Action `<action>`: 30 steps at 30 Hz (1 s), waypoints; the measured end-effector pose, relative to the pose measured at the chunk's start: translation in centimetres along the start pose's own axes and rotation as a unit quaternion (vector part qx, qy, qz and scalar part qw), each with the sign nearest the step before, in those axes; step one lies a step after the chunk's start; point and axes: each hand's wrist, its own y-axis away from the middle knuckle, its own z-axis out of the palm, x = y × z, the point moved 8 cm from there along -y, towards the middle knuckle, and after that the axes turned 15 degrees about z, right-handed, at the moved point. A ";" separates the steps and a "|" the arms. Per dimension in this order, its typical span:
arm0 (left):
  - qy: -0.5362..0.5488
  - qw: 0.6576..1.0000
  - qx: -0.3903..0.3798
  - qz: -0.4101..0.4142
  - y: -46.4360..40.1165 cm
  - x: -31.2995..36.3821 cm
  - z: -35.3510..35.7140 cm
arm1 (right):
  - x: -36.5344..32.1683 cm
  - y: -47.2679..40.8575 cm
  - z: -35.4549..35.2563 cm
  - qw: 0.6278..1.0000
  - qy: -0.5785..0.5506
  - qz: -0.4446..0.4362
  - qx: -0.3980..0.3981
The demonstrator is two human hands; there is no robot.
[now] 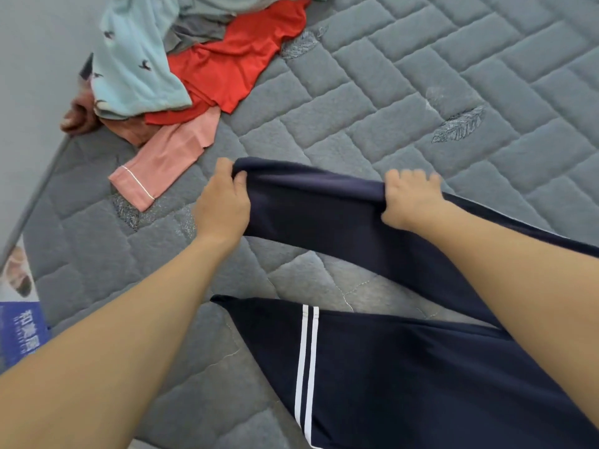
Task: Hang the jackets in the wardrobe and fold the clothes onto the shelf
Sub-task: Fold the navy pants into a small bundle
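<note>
Head view: my left hand (223, 202) and right hand (410, 197) fingers clench the navy trousers (324, 205) mid-fold, while beyond my fingers the clothes pile (201, 63) waits unfolded.

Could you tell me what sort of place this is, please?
Most likely a bedroom: the hands work over a grey quilted mattress, a pile of loose clothes lies at its far corner, and navy striped trousers are spread across it.
</note>
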 end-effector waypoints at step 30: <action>-0.248 0.658 -0.685 0.191 28.4 9.3 10.7 | 6.5 20.0 14.6 0.988 -0.136 -0.076 0.010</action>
